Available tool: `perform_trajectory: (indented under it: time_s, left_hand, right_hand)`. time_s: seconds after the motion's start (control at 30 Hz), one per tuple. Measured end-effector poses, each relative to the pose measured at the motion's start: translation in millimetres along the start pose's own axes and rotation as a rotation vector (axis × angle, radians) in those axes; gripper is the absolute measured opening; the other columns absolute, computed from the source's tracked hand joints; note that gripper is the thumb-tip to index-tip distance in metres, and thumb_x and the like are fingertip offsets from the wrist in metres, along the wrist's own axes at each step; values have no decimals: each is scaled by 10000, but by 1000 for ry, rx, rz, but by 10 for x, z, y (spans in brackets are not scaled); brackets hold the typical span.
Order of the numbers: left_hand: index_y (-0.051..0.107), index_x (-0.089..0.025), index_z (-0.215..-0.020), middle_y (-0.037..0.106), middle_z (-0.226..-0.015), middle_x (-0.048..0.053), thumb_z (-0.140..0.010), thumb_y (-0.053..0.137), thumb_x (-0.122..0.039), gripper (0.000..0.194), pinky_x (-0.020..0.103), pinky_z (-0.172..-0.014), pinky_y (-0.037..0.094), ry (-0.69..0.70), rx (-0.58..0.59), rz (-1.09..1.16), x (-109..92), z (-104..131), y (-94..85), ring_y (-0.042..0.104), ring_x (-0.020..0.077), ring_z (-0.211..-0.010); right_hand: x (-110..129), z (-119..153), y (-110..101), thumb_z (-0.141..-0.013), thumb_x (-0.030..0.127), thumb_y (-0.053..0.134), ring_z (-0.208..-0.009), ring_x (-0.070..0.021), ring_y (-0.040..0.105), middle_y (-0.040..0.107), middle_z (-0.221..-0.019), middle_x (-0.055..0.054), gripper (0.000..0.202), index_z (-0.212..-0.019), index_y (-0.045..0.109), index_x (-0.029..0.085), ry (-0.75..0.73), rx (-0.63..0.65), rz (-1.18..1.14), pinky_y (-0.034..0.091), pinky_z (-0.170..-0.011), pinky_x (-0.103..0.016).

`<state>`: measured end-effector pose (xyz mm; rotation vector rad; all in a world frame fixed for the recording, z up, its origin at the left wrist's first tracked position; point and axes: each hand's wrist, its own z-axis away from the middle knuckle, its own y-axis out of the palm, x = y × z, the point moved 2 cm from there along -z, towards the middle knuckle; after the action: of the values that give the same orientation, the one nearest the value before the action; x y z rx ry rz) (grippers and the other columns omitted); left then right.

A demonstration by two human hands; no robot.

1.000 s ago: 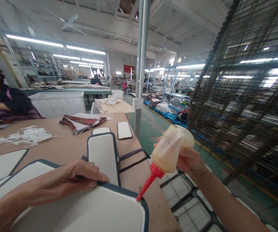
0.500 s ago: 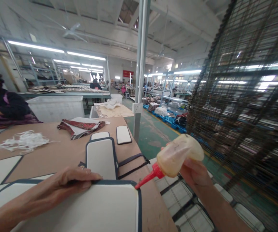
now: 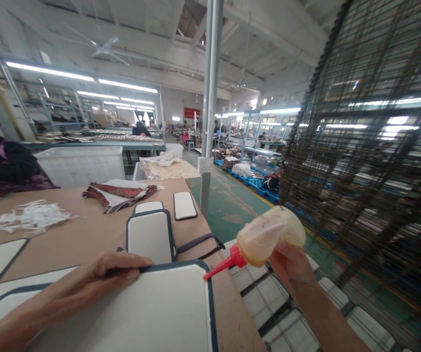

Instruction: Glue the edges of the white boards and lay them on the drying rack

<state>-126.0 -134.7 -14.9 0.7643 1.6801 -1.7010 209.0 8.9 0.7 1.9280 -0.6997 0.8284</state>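
My left hand [image 3: 100,281] grips the far edge of a large white panel [image 3: 152,313] with a dark blue border, thumb and fingers closed on it. My right hand [image 3: 293,264] is wrapped round a translucent squeeze bottle [image 3: 265,234] of yellowish liquid, tipped down to the left. Its red nozzle [image 3: 225,261] points at the panel's far right corner, at the inner side of the border, seemingly touching it. Just beyond the panel, a smaller dark-edged white panel [image 3: 150,234] lies with dark straps beside it. More such panels lie under and left of my left arm.
On the brown table [image 3: 96,244] are a heap of white strips [image 3: 31,217], a stack of patterned fabric [image 3: 120,193] and a small panel [image 3: 184,204]. A wire rack [image 3: 364,122] rises at right, with panels below. A co-worker [image 3: 1,161] sits at far left.
The panel's far right corner has risen slightly in view, with the nozzle tip still at it. The background has shifted a little left. Both hands keep their hold.
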Motion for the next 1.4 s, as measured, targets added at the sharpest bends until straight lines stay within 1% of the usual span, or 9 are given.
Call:
perform_trajectory:
  time_s: [0.17, 0.33, 0.47, 0.63, 0.77, 0.87, 1.0, 1.13, 1.4]
  left_hand:
    - [741, -265, -1086, 733, -1104, 12, -766, 577, -608, 497, 298, -937, 496, -66, 64, 44, -103, -60, 71, 630, 278, -1075]
    - [735, -209, -1095, 737, -1091, 31, -774, 606, -558, 491, 278, -925, 491, -80, 49, 66, -156, -110, 83, 634, 265, -1055]
    - [743, -201, -1070, 741, -1078, 30, -754, 630, -545, 480, 262, -887, 505, -88, 18, 130, -212, -130, 111, 645, 256, -1031]
    - [748, -180, -1043, 761, -986, 13, -781, 620, -482, 420, 235, -834, 511, -76, 29, 151, -250, -164, 129, 664, 228, -956]
    - [727, -178, -1082, 755, -1016, 10, -795, 604, -482, 435, 226, -817, 508, -103, 66, 140, -226, -177, 125, 661, 220, -955]
    - [717, -176, -1099, 755, -1010, 17, -793, 594, -492, 457, 243, -835, 505, -113, 39, 129, -209, -178, 124, 657, 225, -962]
    - [717, -178, -1098, 754, -1013, 21, -775, 612, -496, 465, 242, -825, 505, -145, 42, 130, -224, -173, 138, 657, 227, -964]
    - [721, -163, -1087, 764, -975, 25, -769, 615, -477, 459, 230, -760, 516, -185, 67, 240, -277, -161, 167, 670, 223, -917]
    - [711, -166, -1111, 766, -963, 10, -776, 623, -464, 456, 214, -739, 517, -202, 75, 214, -275, -150, 133, 677, 210, -893]
  right_hand:
    - [-23, 58, -73, -555, 386, 873, -1076, -361, 611, 732, -973, -62, 676, -1176, 629, 280, 18, -9, 2, 411, -1033, -543]
    - [-11, 113, -131, -532, 345, 892, -943, -331, 666, 742, -810, -18, 621, -1108, 665, 299, 21, -25, -28, 429, -1019, -523]
    - [9, 140, -155, -543, 348, 882, -901, -323, 676, 743, -801, -22, 614, -1114, 664, 298, 33, -8, -19, 449, -998, -517]
    - [18, 169, -175, -553, 344, 865, -957, -326, 667, 743, -816, -26, 622, -1135, 652, 290, 42, 21, -27, 449, -1003, -504]
    - [36, 191, -172, -534, 356, 871, -1021, -359, 641, 744, -835, -42, 636, -1128, 654, 292, 60, 11, -22, 435, -1007, -547]
    - [39, 207, -186, -547, 378, 858, -1033, -371, 635, 743, -878, -55, 631, -1138, 650, 297, 61, 20, -2, 430, -1005, -568]
    - [23, 230, -237, -559, 354, 852, -930, -336, 679, 747, -836, -31, 576, -1103, 669, 309, 43, 16, -6, 462, -986, -530]
    - [31, 249, -226, -541, 316, 865, -882, -322, 695, 741, -741, -4, 517, -1029, 695, 314, 54, 12, -57, 471, -985, -513]
    - [53, 278, -180, -533, 403, 846, -1022, -380, 642, 738, -963, -69, 591, -1090, 669, 310, 104, 51, 4, 449, -981, -565]
